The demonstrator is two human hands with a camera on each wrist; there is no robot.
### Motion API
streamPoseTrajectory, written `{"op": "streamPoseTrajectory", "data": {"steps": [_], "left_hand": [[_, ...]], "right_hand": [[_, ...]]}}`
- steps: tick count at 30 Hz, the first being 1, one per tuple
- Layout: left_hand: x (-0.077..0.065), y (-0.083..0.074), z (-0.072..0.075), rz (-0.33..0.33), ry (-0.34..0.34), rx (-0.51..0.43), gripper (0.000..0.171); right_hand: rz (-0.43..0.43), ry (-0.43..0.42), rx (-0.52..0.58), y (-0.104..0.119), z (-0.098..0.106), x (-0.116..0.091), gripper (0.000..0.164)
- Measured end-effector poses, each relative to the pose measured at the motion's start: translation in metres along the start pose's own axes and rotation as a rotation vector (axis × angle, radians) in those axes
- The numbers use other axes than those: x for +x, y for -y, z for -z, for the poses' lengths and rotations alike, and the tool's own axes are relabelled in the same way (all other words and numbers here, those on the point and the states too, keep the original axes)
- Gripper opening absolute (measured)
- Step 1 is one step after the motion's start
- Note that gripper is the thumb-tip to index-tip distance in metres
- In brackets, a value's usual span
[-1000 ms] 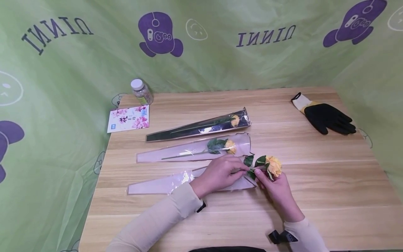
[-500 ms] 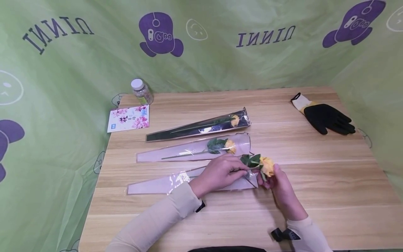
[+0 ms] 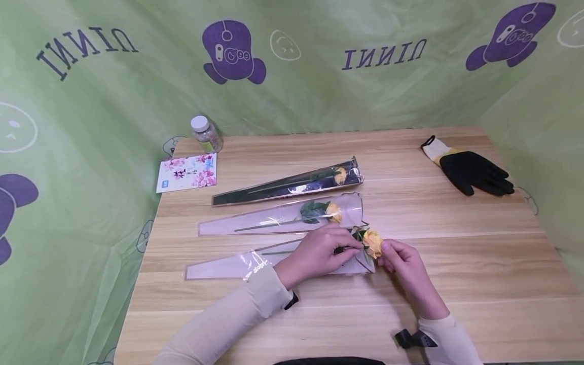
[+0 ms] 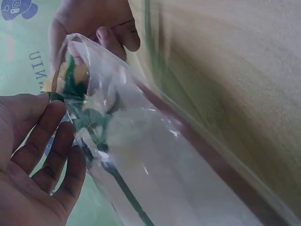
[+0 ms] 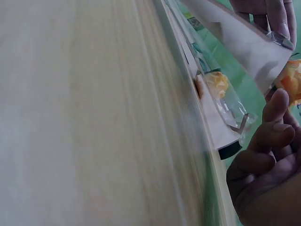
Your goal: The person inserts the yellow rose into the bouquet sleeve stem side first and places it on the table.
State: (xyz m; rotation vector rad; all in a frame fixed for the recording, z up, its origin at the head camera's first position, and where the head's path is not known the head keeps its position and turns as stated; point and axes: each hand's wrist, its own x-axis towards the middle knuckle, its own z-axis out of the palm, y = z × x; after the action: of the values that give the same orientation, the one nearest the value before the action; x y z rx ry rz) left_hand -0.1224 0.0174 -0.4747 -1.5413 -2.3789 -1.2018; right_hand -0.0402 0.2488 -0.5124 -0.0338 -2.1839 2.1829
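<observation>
A yellow artificial rose lies at the mouth of the nearest clear-and-white flower sleeve. My left hand pinches the sleeve's rim. In the left wrist view, the rose's green stem runs down inside the sleeve and the bloom sits at the opening. My right hand grips the rose by its bloom from the right, fingers curled near the petals. In the right wrist view, the bloom is partly cut off by the frame edge, just beyond the right fingertips.
Behind lie a white sleeve and a black sleeve, each with a yellow rose inside. A floral card and a white-capped jar stand back left. A black work glove lies back right on the wooden table.
The rose has moved left, its leaves and stem sliding into the sleeve. My right hand has shifted its hold from the stem to the bloom. The left hand stays at the rim.
</observation>
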Motion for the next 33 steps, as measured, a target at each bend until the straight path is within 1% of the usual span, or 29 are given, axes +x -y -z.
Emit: {"op": "streamPoseTrajectory", "data": {"steps": [2,4,7,10,14,17,21,24,27,33], "left_hand": [[0.0001,-0.0012,0.0007,0.0,0.001,-0.001,0.016],[0.0005,-0.002,0.0013,0.005,0.004,0.001,0.017],[0.0007,-0.0024,0.0018,0.014,0.011,-0.001,0.017],[0.0008,-0.0021,0.0013,0.016,0.02,-0.002,0.017],[0.0013,-0.0017,0.0003,0.009,0.026,0.001,0.016],[0.0017,-0.0017,-0.0003,0.002,0.018,-0.001,0.017],[0.0011,-0.0014,-0.0007,0.0,0.004,-0.008,0.017],[0.0006,-0.0005,-0.0006,0.005,-0.001,-0.003,0.015],[0.001,-0.0004,-0.0001,0.009,0.001,0.006,0.014],[0.0031,-0.0022,0.0001,-0.016,-0.003,-0.009,0.014]], "right_hand": [[-0.012,-0.033,-0.05,-0.001,0.0009,0.0003,0.021],[-0.023,-0.064,-0.092,-0.0014,0.0015,0.0006,0.015],[-0.026,-0.095,-0.108,-0.0013,0.0012,0.0013,0.016],[-0.015,-0.101,-0.08,-0.0009,0.0004,0.0021,0.018],[0.031,-0.089,-0.049,-0.0001,-0.0008,0.0021,0.016],[0.058,-0.09,-0.035,0.0001,-0.0014,0.0017,0.012],[0.093,-0.061,-0.033,-0.0014,-0.0002,0.0019,0.01],[0.116,-0.023,-0.045,-0.0024,0.0008,0.0022,0.008],[0.121,-0.012,-0.08,-0.0016,-0.0009,0.0025,0.009],[0.095,-0.01,-0.157,0.0001,-0.0062,0.0024,0.012]]}}
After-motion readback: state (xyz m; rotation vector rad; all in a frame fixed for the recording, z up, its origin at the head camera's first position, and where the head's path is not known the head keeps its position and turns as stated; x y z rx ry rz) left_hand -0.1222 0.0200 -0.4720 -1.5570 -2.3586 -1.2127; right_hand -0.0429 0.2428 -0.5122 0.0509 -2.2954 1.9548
